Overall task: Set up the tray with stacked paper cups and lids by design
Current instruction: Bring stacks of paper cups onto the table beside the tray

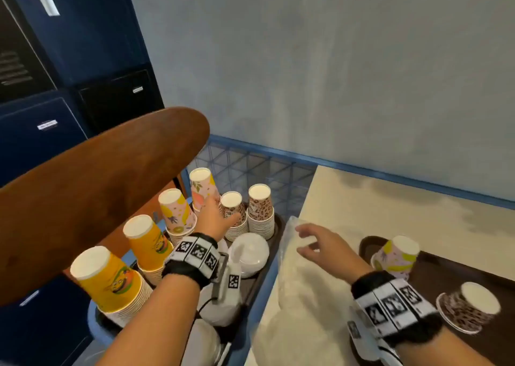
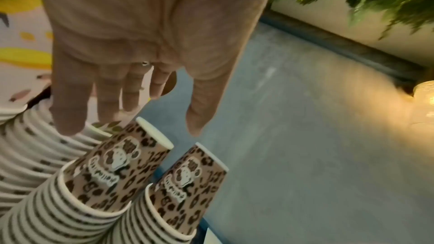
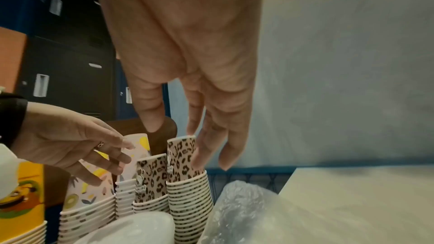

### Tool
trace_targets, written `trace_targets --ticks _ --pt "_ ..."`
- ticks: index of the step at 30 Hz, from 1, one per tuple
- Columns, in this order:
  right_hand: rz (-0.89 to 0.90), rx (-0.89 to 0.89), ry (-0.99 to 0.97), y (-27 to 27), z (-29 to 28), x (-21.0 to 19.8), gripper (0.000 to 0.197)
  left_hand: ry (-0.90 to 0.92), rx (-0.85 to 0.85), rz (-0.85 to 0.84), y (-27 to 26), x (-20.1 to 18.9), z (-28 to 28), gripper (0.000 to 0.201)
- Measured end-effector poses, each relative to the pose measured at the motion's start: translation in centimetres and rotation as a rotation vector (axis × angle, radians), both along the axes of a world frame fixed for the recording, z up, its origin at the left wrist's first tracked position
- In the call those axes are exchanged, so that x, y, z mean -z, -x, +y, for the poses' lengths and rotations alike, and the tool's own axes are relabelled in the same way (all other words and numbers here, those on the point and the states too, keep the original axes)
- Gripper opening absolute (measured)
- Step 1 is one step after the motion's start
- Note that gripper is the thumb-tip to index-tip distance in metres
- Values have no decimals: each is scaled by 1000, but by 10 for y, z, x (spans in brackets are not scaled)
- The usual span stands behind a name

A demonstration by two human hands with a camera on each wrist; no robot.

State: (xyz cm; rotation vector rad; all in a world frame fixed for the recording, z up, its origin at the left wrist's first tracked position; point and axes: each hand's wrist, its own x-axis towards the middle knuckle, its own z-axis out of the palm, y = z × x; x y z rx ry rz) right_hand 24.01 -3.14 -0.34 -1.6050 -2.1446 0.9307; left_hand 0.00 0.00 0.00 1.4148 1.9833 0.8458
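- The left hand (image 1: 214, 218) reaches with loose, spread fingers (image 2: 68, 110) toward the cup stacks, gripping nothing; its fingertips sit beside the pink cups (image 1: 202, 188), likely picking the next design.
- The leopard cups (image 1: 260, 212) stand in 2 upside-down stacks just right of the pink cups, grouped by print so a design can be lifted off the top.
- The right hand (image 1: 320, 244) hovers relaxed and empty to the right of the leopard cups, over a plastic bag (image 1: 295, 282).
- The tray (image 1: 434, 265), further right of the leopard cups on the counter (image 1: 376, 206), holds 2 short stacks, 1 per design.
- White lids (image 1: 250, 250) lie in front of the leopard cups.
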Motion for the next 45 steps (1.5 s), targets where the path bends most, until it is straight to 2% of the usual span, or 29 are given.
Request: trace_targets --ticks 3,8,10,13,19,22,26,28,30,35,40,45 --pt "72 92 34 25 35 14 53 39 15 -69 8 26 28 68" --pt "163 143 158 58 79 41 74 62 10 -188 9 64 50 59" --pt "162 147 168 66 91 50 81 39 -6 -219 8 75 55 69" --pt "247 121 184 78 106 62 75 65 -41 -205 12 98 65 92" --pt "338 169 298 76 119 81 79 142 9 -144 12 88 67 71" --pt "301 181 338 73 122 92 83 200 -11 -194 11 88 68 75" --pt "277 181 332 73 126 103 88 289 -91 -360 8 89 74 73" --pt "259 194 311 74 127 103 86 346 -132 -453 6 88 77 83" --pt "257 198 299 75 128 103 84 379 -153 -465 5 85 80 92" --pt "252 195 258 77 127 105 84 353 -132 -415 6 86 83 90" --pt "326 259 213 77 123 107 83 251 -70 -357 1 79 80 70" --pt "502 309 164 77 119 88 82 116 -13 -344 -1 56 81 80"
